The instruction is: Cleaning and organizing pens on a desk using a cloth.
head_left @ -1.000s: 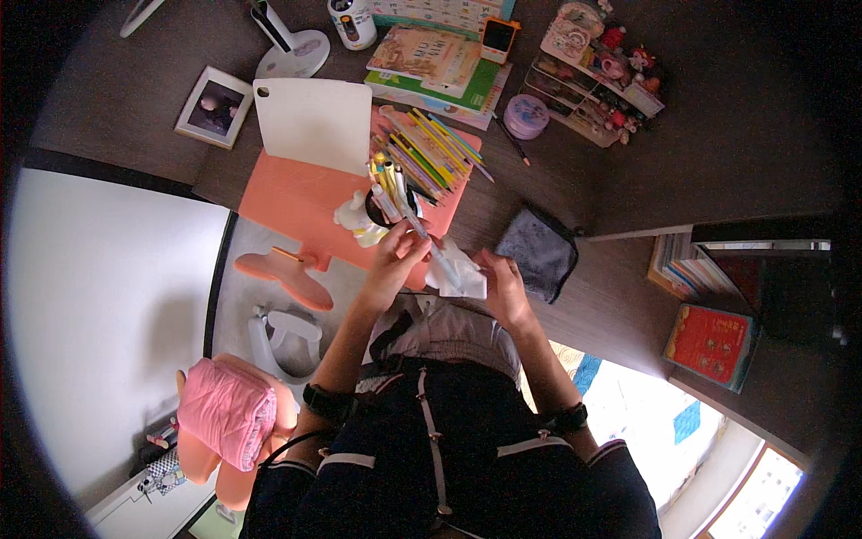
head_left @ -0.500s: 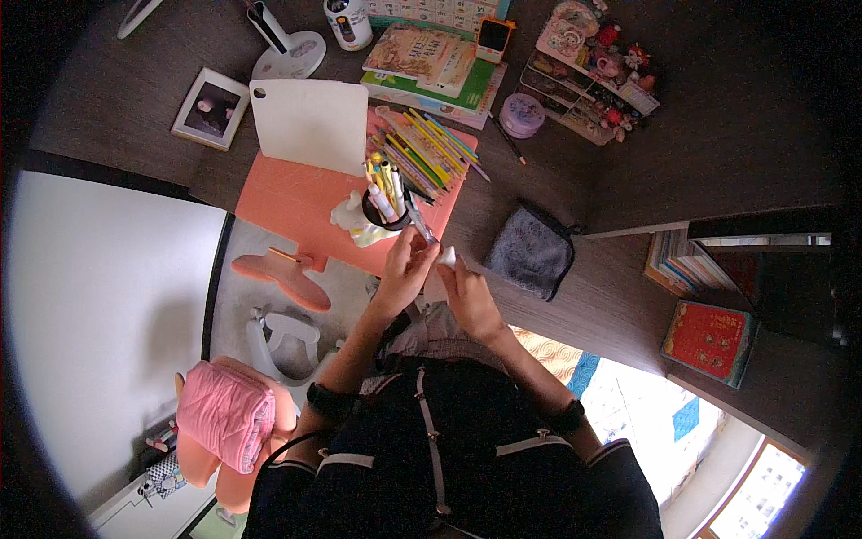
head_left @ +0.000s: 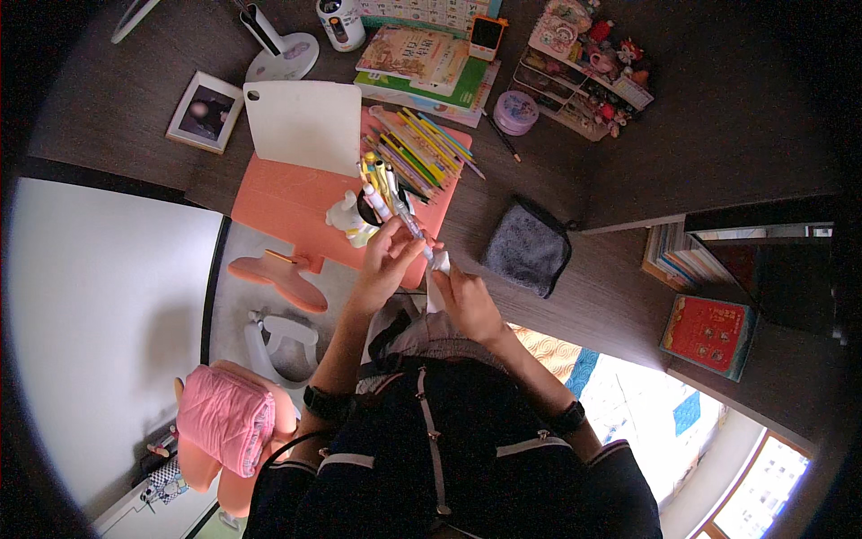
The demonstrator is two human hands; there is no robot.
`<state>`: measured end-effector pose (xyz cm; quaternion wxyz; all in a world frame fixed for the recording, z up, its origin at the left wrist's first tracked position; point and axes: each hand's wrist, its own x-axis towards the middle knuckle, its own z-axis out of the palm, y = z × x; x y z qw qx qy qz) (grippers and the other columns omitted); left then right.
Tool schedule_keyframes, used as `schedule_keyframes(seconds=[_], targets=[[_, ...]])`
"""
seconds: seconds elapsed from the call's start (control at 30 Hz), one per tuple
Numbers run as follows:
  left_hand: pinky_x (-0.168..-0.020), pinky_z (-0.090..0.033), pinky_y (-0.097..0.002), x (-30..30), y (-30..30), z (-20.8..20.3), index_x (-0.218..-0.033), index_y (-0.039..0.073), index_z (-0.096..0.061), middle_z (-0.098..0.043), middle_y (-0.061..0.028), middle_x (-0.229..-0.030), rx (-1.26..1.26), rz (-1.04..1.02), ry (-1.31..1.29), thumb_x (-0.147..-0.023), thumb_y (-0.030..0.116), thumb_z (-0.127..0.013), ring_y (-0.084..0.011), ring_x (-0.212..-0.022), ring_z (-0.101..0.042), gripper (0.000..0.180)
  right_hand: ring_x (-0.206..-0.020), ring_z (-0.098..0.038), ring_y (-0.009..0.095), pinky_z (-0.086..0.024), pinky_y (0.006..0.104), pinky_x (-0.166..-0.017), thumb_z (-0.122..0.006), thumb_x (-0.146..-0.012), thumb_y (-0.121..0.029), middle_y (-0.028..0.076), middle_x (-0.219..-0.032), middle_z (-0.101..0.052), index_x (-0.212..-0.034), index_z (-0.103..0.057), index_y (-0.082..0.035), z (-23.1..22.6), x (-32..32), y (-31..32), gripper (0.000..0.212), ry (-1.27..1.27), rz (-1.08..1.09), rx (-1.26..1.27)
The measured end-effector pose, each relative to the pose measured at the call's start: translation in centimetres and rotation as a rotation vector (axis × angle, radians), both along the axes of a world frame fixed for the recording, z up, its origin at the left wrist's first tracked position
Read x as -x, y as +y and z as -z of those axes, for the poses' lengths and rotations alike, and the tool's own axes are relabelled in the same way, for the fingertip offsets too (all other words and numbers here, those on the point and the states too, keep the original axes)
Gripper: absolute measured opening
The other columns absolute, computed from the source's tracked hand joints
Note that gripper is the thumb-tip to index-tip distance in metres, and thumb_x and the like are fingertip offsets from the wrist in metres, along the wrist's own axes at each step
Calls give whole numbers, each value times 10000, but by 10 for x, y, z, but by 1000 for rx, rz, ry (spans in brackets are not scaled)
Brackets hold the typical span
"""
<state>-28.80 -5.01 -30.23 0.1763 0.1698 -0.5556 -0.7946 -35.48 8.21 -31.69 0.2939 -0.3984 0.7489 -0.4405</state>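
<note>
At the near edge of the mat (head_left: 283, 193): one pen (head_left: 412, 226), pale, slanting, pinched between thumb and fingers of the left hand (head_left: 388, 260). One tissue (head_left: 437, 280), white, gripped in the fingers of the right hand (head_left: 473, 305) at the pen's lower end, a loose part hanging below. Whether the pen is fully wrapped or only touched by it cannot be told.

Just beyond the left hand: one cup (head_left: 365, 212), filled with upright pens. Beyond it: loose pencils (head_left: 419, 148). To the right, on the desk (head_left: 476, 207): one grey pouch (head_left: 528, 247).

Risks, as judged: the pen could be twisted or pulled out of the left pinch if the tissue were drawn hard along it. The tissue could be torn or bunched by too tight a squeeze. The cup could be tipped if knocked by the pen's upper end or the left knuckles, both being near. A dropped pen could be lost over the mat's edge.

Differences from one second ago: the tissue, then spread wide between the hands, is now gathered narrow; the right hand, then farther out, is now brought close to the left. The pen is held by the left hand in both.
</note>
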Motion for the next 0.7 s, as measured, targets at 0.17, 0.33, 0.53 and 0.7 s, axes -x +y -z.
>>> schedule_keyframes(seconds=[0.17,0.33,0.53,0.7], targets=[[-773,-433,-304,-1,0,-8,-966,-9,-417,-530,-84,-847,-11,-28,-8,-812,42,-457,-185,-832,-549,168,-609,-556,328,-422,373,-497,-437,-829,-270,230,-665,-528,-800,-453,12,5,-2,3,284,-265,-19,47],[-759,-446,-301,1,0,-7,-945,-11,-423,-532,-81,-839,-92,-13,46,-807,37,-463,-178,-806,-557,151,-604,-554,312,-420,351,-490,-446,-830,-263,198,-649,-527,-806,-457,0,10,4,15,264,-1332,-60,150],[-783,-443,-318,0,-1,-9,-935,-7,-421,-520,-80,-843,33,-73,-15,-808,35,-460,-157,-823,-537,139,-484,-488,157,-364,247,-417,-420,-852,-257,58,-575,-496,-804,-463,-21,5,-4,6,245,364,26,34],[-809,-432,-327,-3,-5,-4,-955,3,-423,-510,-72,-871,-194,-116,31,-820,54,-448,-153,-847,-522,146,-468,-472,147,-369,264,-445,-351,-868,-326,53,-568,-493,-777,-447,-31,-2,3,18,323,-1109,-114,70]])
